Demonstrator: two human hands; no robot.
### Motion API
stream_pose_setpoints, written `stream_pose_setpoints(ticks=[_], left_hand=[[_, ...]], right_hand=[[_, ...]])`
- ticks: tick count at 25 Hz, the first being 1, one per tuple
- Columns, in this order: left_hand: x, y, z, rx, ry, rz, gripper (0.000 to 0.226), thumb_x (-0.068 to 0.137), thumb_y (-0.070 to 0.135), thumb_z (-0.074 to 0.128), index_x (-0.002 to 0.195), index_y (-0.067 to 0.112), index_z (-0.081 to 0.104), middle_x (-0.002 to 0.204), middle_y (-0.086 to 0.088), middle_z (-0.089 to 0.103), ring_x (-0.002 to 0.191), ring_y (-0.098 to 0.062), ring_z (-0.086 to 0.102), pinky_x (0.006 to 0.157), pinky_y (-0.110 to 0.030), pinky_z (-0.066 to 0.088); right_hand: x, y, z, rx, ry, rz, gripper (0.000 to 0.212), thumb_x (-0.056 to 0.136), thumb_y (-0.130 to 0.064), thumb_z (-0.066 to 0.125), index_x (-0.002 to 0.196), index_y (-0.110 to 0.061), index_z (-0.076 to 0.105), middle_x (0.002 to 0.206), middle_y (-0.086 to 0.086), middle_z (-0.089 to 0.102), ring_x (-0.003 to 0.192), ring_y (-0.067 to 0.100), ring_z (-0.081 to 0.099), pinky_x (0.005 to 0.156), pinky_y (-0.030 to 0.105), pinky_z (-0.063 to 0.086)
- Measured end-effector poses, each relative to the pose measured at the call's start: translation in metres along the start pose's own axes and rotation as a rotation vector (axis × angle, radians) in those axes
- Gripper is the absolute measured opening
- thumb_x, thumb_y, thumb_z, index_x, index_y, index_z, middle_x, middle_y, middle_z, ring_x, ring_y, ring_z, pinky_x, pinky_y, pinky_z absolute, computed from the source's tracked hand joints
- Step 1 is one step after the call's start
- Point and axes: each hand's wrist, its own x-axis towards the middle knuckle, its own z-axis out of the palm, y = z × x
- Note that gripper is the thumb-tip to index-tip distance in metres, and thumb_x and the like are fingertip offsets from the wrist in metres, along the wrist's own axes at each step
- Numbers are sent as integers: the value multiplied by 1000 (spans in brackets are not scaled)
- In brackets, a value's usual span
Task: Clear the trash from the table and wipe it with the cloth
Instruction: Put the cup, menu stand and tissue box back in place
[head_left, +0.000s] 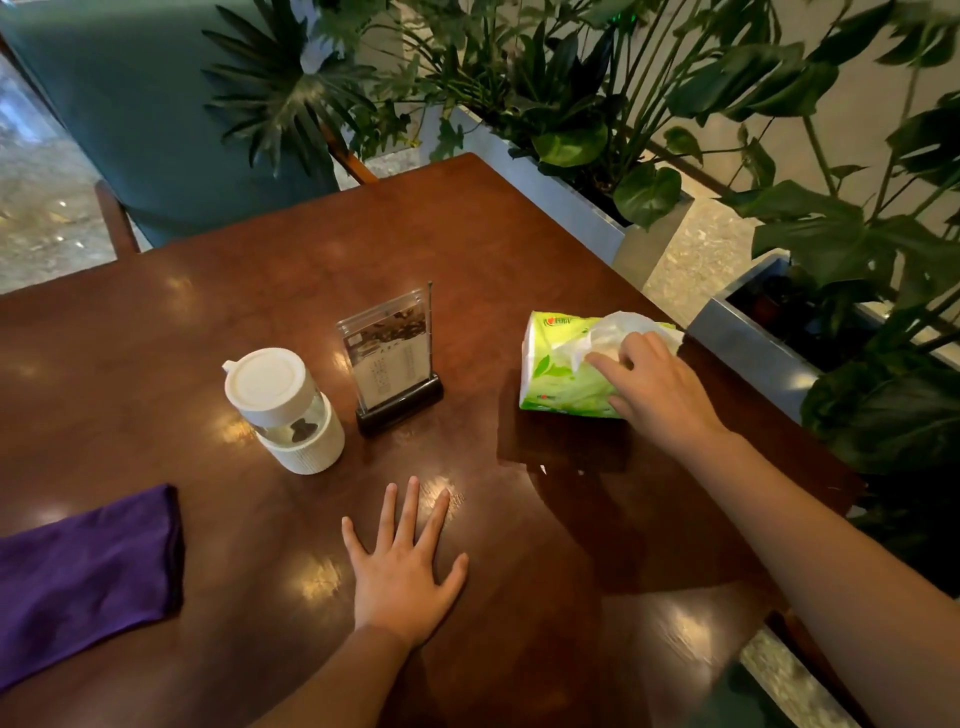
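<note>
A green tissue pack (563, 371) lies at the right side of the dark wooden table (493, 249), with a white tissue (621, 330) sticking out of its top. My right hand (657, 387) rests on the pack, fingers pinching that tissue. My left hand (408, 564) lies flat on the table near the front, fingers spread, holding nothing. A folded purple cloth (85, 577) sits at the front left edge, apart from both hands.
A white lidded cup (283, 410) stands left of centre. Beside it is a clear menu stand (392, 358) on a black base. Grey planters (561, 192) with leafy plants line the right side. A teal chair (145, 119) stands beyond the far edge.
</note>
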Motion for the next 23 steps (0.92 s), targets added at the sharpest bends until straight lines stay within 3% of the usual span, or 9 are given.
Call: stream_pose_setpoints(ticks=[4,8,12,15,18,20,23], left_hand=[[1,-1,3,-5,22,0,69,82,73,11,142,45,-11,158,3,-6,143,-24,-15,106,-64,-13],[0,1,-2,-11,22,26,70,83,68,32,144,37,21,154,-4,26,142,-30,19,103,-67,6],[0,1,-2,24,43,25,70,83,68,31,145,37,22,155,-4,23,143,-30,15,104,-65,-3],[0,3,-5,26,32,14,70,83,68,33,145,36,24,155,-4,23,143,-30,15,104,-65,-1],[0,3,-4,28,45,10,70,83,68,33,145,37,22,155,-4,22,143,-30,14,104,-64,-5],[0,3,-5,30,48,9,70,83,68,33,145,37,21,156,-4,21,143,-30,12,104,-63,-7],[0,3,-5,25,44,7,70,83,68,32,145,37,20,156,-4,20,143,-30,11,104,-63,-7]], right_hand=[[41,-8,9,-3,42,-66,57,65,-6,78,115,-12,54,89,15,48,81,31,48,54,29,30],[70,-12,19,2,53,-183,53,65,-3,78,112,-12,53,88,13,45,80,28,44,50,29,27],[87,-15,26,3,13,-318,49,66,6,72,110,-6,54,87,18,47,76,33,46,46,35,37],[93,-11,33,-42,-18,-326,44,68,7,65,109,-4,54,87,19,48,76,35,46,53,43,44],[93,-16,42,-15,-69,-235,59,69,-24,77,121,-14,50,109,20,49,99,37,48,75,45,47],[92,-32,52,-4,-126,-183,77,67,-47,75,133,-26,40,131,18,41,122,37,38,92,52,41],[95,-54,66,55,-152,-36,79,71,-54,69,137,-30,32,145,15,28,138,36,19,101,64,30]])
